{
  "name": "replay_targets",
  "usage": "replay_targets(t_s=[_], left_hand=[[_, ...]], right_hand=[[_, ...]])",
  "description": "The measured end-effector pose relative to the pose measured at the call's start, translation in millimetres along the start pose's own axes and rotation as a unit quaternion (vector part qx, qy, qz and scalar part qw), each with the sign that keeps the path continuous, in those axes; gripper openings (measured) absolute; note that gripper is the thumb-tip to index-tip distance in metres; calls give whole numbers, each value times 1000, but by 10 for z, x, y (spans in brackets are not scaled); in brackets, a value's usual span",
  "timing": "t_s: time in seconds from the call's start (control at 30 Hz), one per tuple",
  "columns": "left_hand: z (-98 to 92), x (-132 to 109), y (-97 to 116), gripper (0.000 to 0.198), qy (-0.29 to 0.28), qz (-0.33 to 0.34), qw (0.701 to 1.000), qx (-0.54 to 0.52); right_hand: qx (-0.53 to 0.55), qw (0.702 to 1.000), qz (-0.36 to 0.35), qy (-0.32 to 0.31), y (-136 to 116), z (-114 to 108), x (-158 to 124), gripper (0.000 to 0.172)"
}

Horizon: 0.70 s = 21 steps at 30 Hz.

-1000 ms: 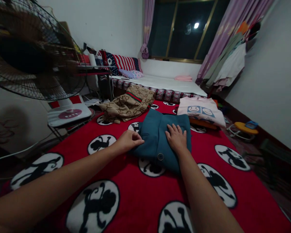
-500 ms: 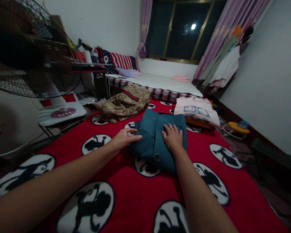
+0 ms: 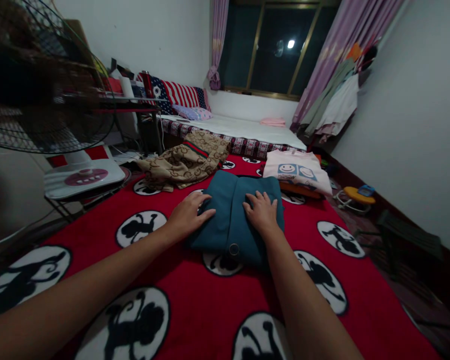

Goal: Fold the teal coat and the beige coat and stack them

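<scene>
Nothing clasped, left hand [image 3: 187, 216] and right hand [image 3: 263, 214] pressed flat on folded teal garment [image 3: 228, 220], long axis laid away from wearer, button end nearest.

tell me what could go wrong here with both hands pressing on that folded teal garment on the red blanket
1. The left hand rests on the edge of the teal garment, so a sideways push might undo the fold.
2. The button sits at the near edge; pressing or dragging there could perhaps snag it.
3. The running fan stands close on the left, so its airflow might lift loose layers if the right hand lets go.
</scene>
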<state>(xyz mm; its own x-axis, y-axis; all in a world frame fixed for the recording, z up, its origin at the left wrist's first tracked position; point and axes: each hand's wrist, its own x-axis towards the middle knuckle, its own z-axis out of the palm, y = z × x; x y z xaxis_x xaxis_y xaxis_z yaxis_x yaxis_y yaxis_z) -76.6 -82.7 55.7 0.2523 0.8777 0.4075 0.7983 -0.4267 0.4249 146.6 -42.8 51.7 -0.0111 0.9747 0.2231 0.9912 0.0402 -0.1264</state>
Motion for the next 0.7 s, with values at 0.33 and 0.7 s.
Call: replay_targets(t_s=[0.33,0.7], left_hand=[[632,568,120,65,-185,63,976,99],[143,170,-131,53,0,-128,983,128]], right_hand=[[-3,998,58,-5,175,52,45,48],[32,993,110,22,397,-251,89,59]])
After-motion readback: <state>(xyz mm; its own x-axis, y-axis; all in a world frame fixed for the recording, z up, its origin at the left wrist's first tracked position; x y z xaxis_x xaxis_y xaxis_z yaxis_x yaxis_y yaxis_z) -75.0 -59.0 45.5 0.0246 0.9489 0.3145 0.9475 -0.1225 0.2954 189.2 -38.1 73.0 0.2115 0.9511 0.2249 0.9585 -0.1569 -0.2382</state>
